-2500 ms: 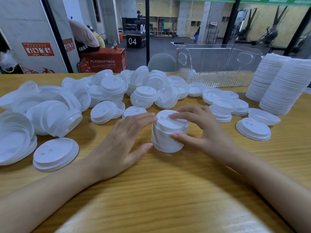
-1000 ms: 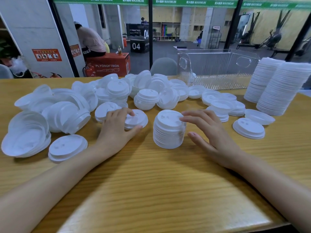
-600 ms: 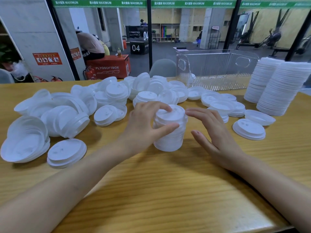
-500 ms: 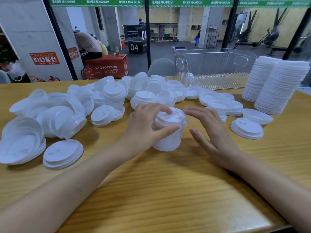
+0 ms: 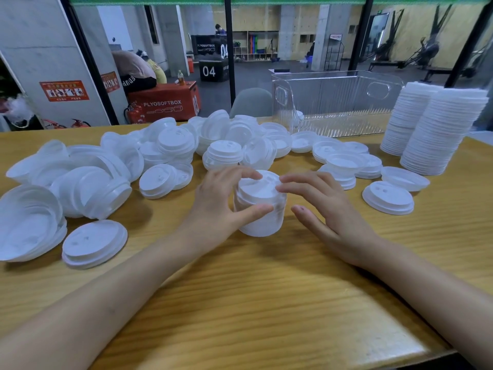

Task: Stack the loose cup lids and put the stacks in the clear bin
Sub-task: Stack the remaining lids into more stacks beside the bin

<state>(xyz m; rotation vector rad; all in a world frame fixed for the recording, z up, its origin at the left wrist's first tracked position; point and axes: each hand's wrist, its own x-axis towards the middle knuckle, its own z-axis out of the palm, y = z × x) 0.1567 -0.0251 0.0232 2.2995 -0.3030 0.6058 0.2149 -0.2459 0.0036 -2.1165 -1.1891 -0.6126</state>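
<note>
White thin plastic in head view, likely light, flexible, slick: short lid stack [image 5: 262,222] on table [image 5: 266,303] centre, pinched round its upper part by left hand [image 5: 216,206]; right hand [image 5: 328,209] spread loose, fingertips at top rim. Best gripped low, round the sides. Clear bin [image 5: 336,102] behind, seemingly holding one lid.

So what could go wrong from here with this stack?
The stack looks uneven, its top half off-line under the left hand; lifted now, it may split. The right hand only touches the top, so the grip is one-sided. The tall stacks beside the bin could get knocked.
</note>
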